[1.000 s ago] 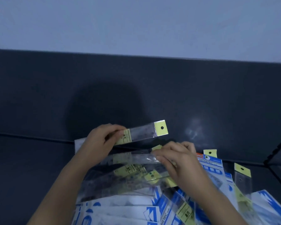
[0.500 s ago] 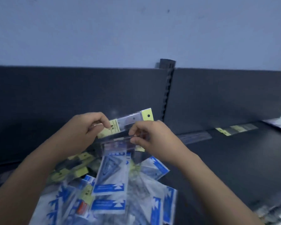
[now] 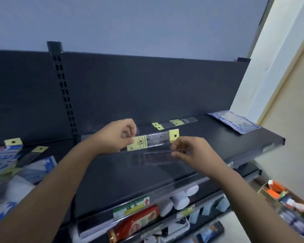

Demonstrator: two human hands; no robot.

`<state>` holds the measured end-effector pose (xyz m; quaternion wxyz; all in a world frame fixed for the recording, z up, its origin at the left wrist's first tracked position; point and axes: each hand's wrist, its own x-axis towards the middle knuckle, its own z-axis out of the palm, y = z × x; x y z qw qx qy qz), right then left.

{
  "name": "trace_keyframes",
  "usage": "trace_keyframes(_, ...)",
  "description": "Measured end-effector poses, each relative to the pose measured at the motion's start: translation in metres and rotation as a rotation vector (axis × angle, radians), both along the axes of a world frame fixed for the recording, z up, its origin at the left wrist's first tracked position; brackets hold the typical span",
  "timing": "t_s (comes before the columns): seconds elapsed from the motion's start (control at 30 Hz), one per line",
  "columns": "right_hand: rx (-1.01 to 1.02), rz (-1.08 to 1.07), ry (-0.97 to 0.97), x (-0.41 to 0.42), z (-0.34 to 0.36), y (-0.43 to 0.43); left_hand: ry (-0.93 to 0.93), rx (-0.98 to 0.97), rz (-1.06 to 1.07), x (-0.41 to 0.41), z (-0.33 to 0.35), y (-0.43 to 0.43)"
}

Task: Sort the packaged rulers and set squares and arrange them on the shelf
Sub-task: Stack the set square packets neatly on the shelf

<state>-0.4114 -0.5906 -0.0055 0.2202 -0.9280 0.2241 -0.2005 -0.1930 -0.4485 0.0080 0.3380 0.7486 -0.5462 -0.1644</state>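
My left hand (image 3: 116, 135) grips a clear packaged ruler (image 3: 158, 137) by its yellow label end, holding it level above the dark shelf (image 3: 130, 178). Its yellow hang tab points right. My right hand (image 3: 191, 151) pinches the right end of a second clear ruler package (image 3: 156, 156) just below the first; that package is blurred. Two packaged rulers (image 3: 175, 122) with yellow tabs lie along the back of the shelf. Blue set square packages (image 3: 233, 123) lie flat at the far right end. A mixed pile of rulers and set squares (image 3: 16, 163) sits at the left.
A slotted upright (image 3: 63, 88) divides the dark back panel. The shelf below holds a red bottle (image 3: 135, 223) and white containers (image 3: 179, 199). An open box of goods (image 3: 279, 195) stands lower right, beside a pale wall.
My view has swung right from the pile to the right shelf section. Both hands carried the rulers rightward over the bare shelf, and my right hand now pinches the lower package's right end.
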Motion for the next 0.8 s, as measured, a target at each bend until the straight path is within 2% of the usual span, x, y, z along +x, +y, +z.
trace_keyframes(0.2,0.042,-0.041,0.047,-0.034,-0.012,-0.081,0.055,0.1,0.015,-0.014,-0.016,-0.087)
trace_keyframes(0.5,0.116,-0.008,0.087,-0.013,-0.036,-0.195,0.202,0.153,0.002,-0.006,-0.033,-0.204)
trace_keyframes(0.7,0.236,0.092,0.073,0.004,-0.032,-0.244,0.367,0.279,0.013,-0.006,-0.034,-0.234)
trace_keyframes(0.8,0.288,0.156,0.083,0.009,-0.033,-0.265,0.448,0.268,0.078,-0.008,-0.036,-0.236)
